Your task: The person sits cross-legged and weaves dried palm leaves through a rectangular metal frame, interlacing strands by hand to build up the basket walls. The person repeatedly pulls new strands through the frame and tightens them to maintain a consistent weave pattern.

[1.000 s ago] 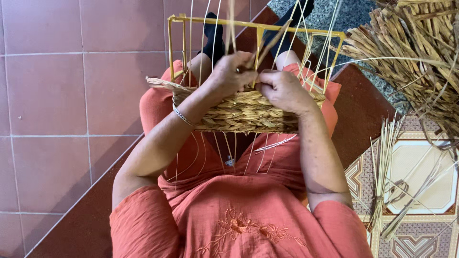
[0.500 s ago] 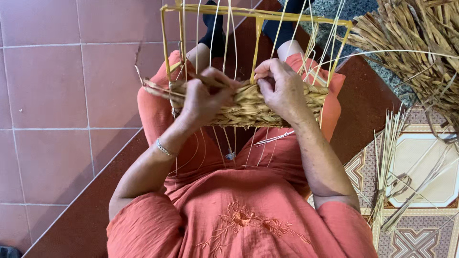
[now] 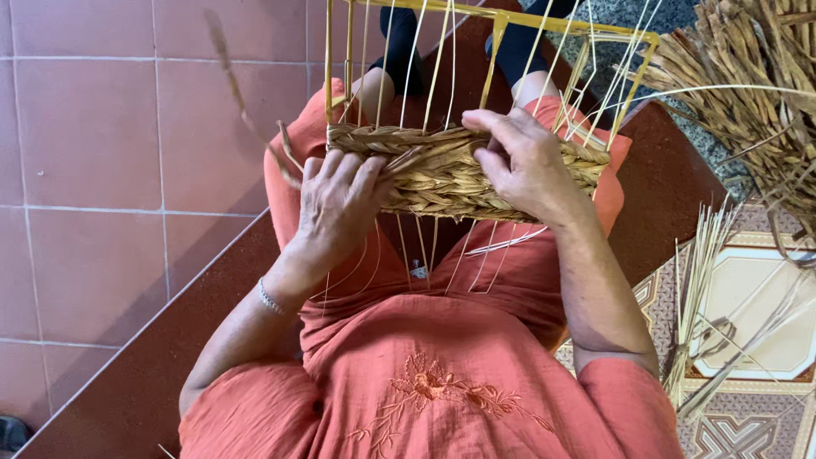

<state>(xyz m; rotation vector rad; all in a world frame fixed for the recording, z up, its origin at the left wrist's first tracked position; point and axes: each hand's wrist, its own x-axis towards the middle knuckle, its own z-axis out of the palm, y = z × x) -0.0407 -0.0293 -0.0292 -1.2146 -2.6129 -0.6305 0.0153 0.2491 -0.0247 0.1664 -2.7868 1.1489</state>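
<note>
The woven band [image 3: 442, 170] of dried straw lies across the person's lap, wrapped around a yellow wire frame [image 3: 493, 51] that rises toward 12 o'clock, probably so both hands can work it. The left hand [image 3: 340, 200], at 9 o'clock of the band, curls its fingers over the weave, gripping a loose strand [image 3: 246, 110]. The right hand [image 3: 523, 166], at 3 o'clock, pinches the band's top edge. One frame, one band, two hands; a bundle of straw [image 3: 748, 93] sits at 2 o'clock

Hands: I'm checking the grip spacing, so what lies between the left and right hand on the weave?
In the head view, a stretch of woven straw band spans between the left hand and right hand, crossed by thin upright strands.
</note>
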